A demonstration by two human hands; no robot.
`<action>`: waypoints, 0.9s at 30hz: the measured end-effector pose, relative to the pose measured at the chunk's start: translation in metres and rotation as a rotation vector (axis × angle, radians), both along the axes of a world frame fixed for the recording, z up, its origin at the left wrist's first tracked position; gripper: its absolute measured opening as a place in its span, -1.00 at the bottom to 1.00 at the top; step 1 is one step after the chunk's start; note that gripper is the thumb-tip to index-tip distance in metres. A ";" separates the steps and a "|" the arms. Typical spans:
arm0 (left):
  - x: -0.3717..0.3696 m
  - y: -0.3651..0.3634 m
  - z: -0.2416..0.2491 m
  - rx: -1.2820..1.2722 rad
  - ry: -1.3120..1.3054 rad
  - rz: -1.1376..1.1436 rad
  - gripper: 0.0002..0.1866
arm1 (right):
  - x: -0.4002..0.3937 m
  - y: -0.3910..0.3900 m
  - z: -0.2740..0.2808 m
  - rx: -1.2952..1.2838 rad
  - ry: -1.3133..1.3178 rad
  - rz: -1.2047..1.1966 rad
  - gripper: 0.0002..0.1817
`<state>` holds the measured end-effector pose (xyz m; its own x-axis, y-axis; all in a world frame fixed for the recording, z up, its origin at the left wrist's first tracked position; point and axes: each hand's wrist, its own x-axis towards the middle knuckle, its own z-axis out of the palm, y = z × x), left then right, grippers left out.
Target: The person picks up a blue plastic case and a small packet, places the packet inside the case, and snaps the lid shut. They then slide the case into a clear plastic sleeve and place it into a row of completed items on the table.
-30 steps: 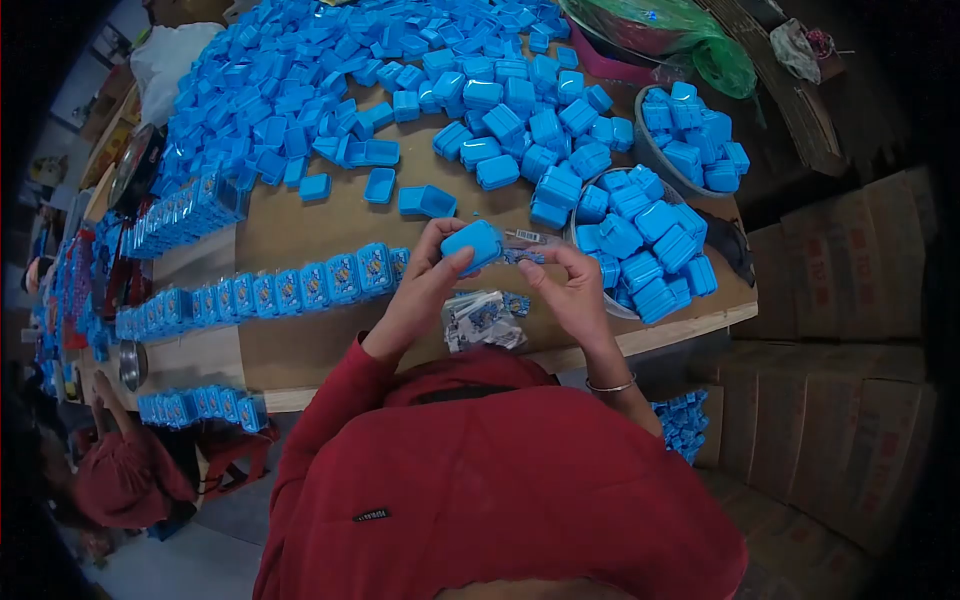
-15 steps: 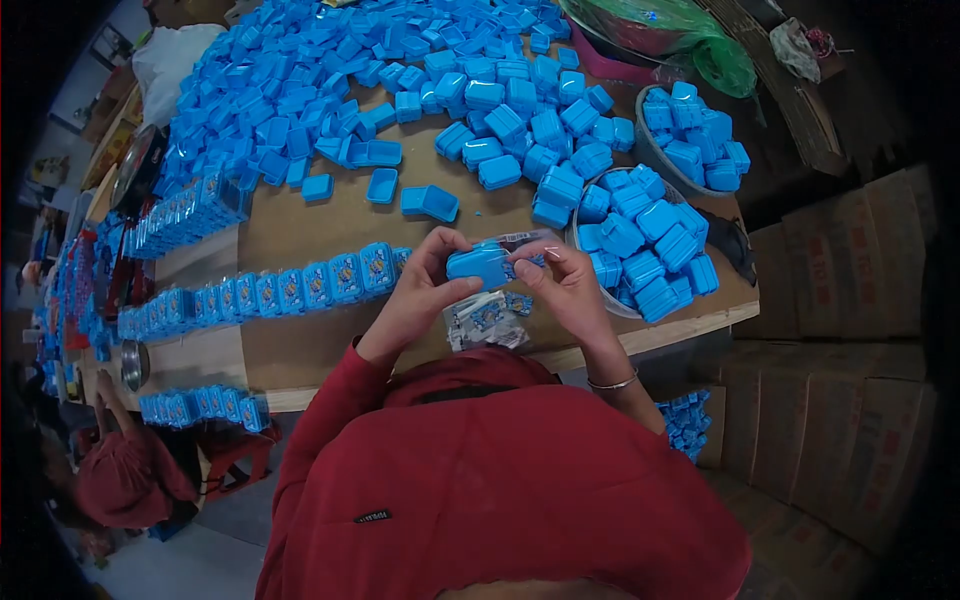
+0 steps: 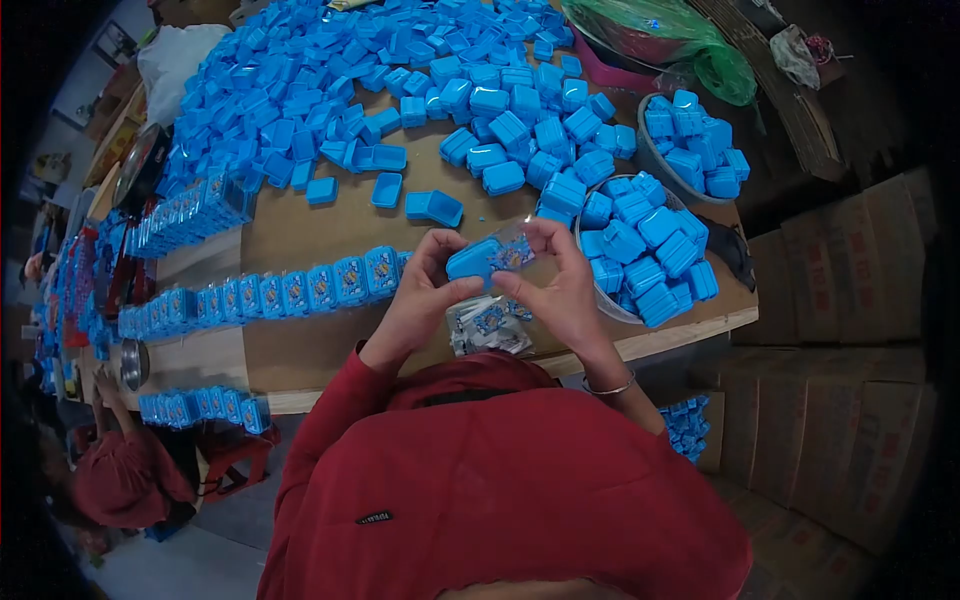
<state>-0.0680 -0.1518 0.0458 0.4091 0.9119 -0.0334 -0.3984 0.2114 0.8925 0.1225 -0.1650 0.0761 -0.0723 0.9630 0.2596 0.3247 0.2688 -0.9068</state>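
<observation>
Covering the far half of the wooden table (image 3: 300, 345), a heap of blue boxes (image 3: 330, 80) spreads behind two full bowls (image 3: 640, 255) and a row of labelled boxes (image 3: 290, 290). Nearer, the left hand (image 3: 425, 290) and right hand (image 3: 560, 290) pinch one blue box (image 3: 475, 260) and its printed wrapper (image 3: 513, 252) above a stack of wrappers (image 3: 485, 325).
</observation>
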 end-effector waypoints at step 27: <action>0.002 -0.024 0.039 -0.063 0.052 0.124 -0.44 | -0.025 -0.006 -0.003 0.358 -0.285 0.073 0.14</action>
<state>-0.0659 -0.1762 0.0851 0.2899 0.9507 -0.1102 -0.3780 0.2195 0.8994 0.0973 -0.1708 0.0728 -0.2534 0.8060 0.5349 0.5161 0.5803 -0.6299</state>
